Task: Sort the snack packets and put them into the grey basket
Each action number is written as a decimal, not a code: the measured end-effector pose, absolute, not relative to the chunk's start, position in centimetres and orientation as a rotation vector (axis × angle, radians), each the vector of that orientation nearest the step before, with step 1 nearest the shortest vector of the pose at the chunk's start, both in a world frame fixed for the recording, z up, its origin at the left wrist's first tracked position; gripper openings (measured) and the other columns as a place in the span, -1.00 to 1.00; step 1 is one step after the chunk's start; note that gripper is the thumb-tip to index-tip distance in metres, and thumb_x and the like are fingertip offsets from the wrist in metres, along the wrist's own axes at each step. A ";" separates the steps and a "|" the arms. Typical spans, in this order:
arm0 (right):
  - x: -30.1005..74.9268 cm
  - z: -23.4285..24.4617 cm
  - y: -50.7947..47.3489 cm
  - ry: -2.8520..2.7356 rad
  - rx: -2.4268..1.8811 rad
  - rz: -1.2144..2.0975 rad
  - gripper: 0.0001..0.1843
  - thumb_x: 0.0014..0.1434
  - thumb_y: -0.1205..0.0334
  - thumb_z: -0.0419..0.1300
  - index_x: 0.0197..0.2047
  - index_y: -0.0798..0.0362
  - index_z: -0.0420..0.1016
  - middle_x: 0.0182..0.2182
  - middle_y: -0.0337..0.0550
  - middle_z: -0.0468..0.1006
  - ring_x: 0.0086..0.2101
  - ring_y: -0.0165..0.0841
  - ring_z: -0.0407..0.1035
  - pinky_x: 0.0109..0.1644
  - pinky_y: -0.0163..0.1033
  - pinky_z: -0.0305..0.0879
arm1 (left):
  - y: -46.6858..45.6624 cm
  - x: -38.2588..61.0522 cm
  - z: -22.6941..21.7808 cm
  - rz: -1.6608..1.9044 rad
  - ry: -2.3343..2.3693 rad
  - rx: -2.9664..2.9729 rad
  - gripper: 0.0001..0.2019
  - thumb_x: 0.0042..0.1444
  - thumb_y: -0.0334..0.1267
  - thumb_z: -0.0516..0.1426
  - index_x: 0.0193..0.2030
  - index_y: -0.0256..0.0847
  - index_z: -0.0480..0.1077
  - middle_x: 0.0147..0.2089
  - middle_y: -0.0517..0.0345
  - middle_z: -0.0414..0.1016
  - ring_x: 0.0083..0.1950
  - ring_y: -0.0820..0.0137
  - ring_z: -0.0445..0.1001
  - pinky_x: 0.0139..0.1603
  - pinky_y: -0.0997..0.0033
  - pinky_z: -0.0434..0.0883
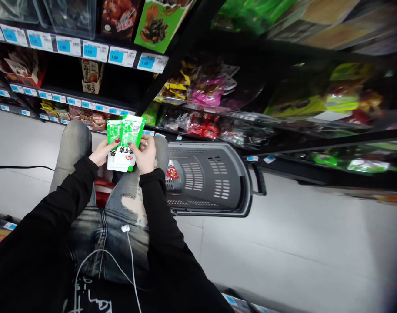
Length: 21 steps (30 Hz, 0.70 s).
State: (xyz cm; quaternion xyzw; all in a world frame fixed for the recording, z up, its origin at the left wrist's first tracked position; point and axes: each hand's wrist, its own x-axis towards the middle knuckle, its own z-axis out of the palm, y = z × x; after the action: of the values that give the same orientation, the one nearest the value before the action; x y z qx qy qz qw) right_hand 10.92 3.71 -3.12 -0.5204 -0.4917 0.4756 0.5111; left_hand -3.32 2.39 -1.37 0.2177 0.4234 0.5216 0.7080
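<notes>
Above my knees, my left hand (102,151) and my right hand (146,154) hold several green-and-white snack packets (126,134), fanned so that they overlap. My left thumb presses on the left side of the bunch, and my right thumb lies across the front packet. Both hands are closed around the packets' edges, with the other fingers mostly hidden behind them. Just right of my right knee is a grey shopping basket (203,174) on the floor. One small red packet (172,171) lies inside it, at the end nearest my leg.
Dark shelves with blue-and-white price tags (64,45) run along the front, holding boxes and bagged snacks (211,87). A green box (161,24) stands on an upper shelf. The basket's handle (258,178) sticks out right. White earphone cords (131,256) hang over my lap.
</notes>
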 end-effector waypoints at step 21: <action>14.1 -2.2 4.4 -0.842 -0.986 1.245 -0.79 0.00 0.06 0.14 -0.32 0.00 0.38 -0.21 -0.13 0.56 -0.26 -0.33 0.46 -0.39 -0.28 0.32 | 2.9 -4.0 -1.1 1.305 0.988 0.360 -0.78 -0.11 -0.32 0.27 -0.27 -0.28 0.44 -0.32 0.09 0.61 -0.11 0.22 0.56 0.11 0.15 0.35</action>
State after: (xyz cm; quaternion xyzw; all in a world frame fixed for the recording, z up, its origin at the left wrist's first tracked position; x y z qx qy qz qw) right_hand 14.14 4.38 -2.25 -0.4294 -0.3668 0.5418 0.6225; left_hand -4.00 2.86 -1.11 0.1594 0.4381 0.5788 0.6691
